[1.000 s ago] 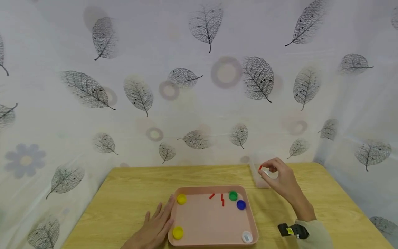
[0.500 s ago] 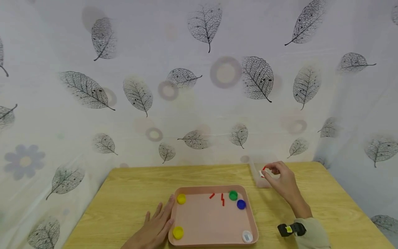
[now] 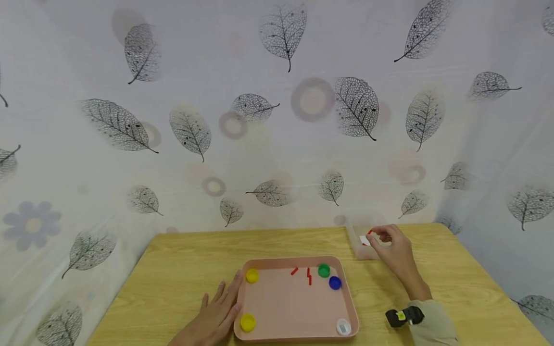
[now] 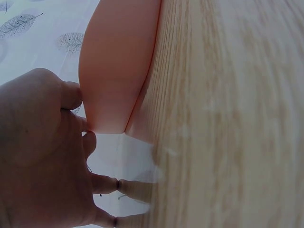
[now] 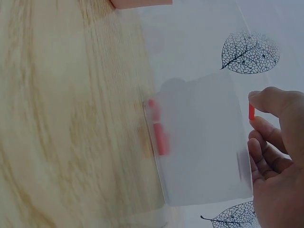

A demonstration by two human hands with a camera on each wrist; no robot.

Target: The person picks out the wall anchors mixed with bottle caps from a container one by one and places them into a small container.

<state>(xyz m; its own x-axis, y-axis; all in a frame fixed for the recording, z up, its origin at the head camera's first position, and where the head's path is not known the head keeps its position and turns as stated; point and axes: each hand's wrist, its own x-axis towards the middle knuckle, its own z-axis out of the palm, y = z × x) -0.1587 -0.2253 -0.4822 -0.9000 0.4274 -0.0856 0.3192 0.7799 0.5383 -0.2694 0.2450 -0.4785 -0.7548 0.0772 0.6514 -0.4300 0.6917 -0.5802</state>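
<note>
Between thumb and index finger, my right hand (image 3: 396,252) pinches a short red stick (image 5: 251,111) over the translucent plastic box (image 5: 204,142). Red pieces (image 5: 160,140) show blurred through the box's wall, and a white patch (image 3: 364,240) is visible inside it in the head view. My left hand (image 3: 216,310) lies with straight fingers along the left side of the pink tray (image 3: 294,310), the thumb at its rim in the left wrist view. Three red sticks (image 3: 309,279) lie in the tray near its far edge.
Round caps sit in the tray: a yellow cap (image 3: 252,275) and another yellow cap (image 3: 247,322) at the left, a green cap (image 3: 323,270) and a blue cap (image 3: 335,282) at far right, a white cap (image 3: 344,327) at near right. Behind the wooden table (image 3: 186,254) hangs a leaf-print curtain (image 3: 277,144).
My right hand, pinching the red stick, has lowered and shifted slightly right over the box, uncovering the white patch inside. The left hand and the tray's contents have stayed put.
</note>
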